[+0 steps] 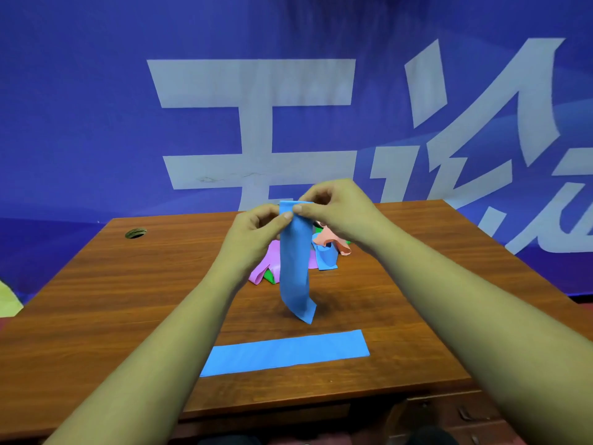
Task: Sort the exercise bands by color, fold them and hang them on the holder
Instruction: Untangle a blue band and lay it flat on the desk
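A blue exercise band (295, 268) hangs straight down above the wooden table (128, 300), folded over at its top. My left hand (256, 229) and my right hand (333, 210) both pinch that top edge, thumbs meeting at its front. A second blue band (285, 352) lies flat near the table's front edge. Behind the hanging band sits a loose pile: a purple band (261, 271), a green band (269, 277), a peach band (330, 240) and another blue band (327, 258). No holder is in view.
A round cable hole (136, 233) sits at the table's far left. A blue banner with large white characters (256, 123) fills the wall behind. Bare wood shows left and right of the pile. A yellow object (8, 303) peeks in at the left edge.
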